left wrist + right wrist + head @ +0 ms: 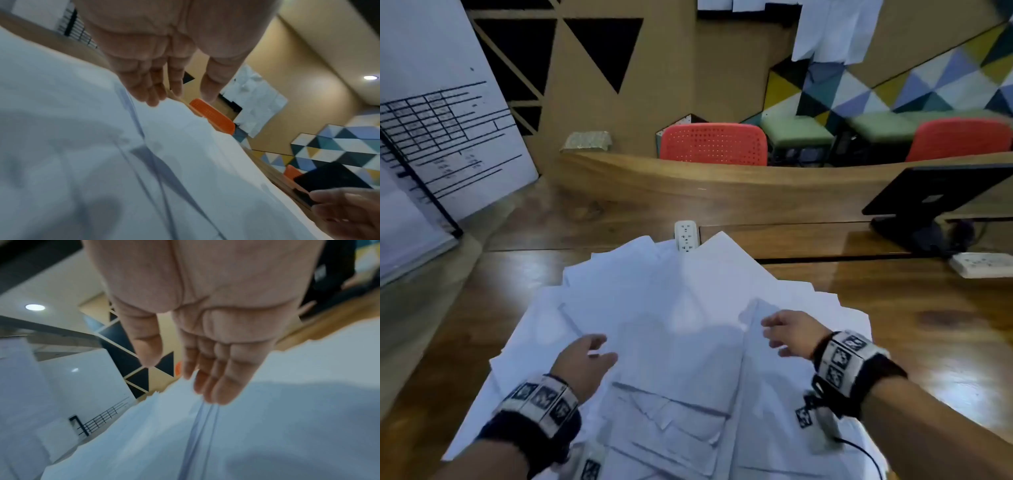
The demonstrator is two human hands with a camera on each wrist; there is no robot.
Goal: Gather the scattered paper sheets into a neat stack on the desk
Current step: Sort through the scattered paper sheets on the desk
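Several white paper sheets [674,308] lie fanned and overlapping across the wooden desk [928,325], covering its middle from the near edge up to a power strip. My left hand [585,356] hovers over the left part of the spread, fingers straight and holding nothing; the left wrist view shows the left hand [164,91] just above the sheets [102,162]. My right hand [784,334] hangs over the right part, fingers relaxed and apart. In the right wrist view the right hand [185,379] is close over the paper [246,434], its fingertips near a sheet edge.
A white power strip [686,234] peeks out at the far edge of the sheets, another [983,263] lies at the right. A black monitor [935,195] stands at the right back. Red chairs [714,144] sit behind the desk; a whiteboard [438,120] leans at the left.
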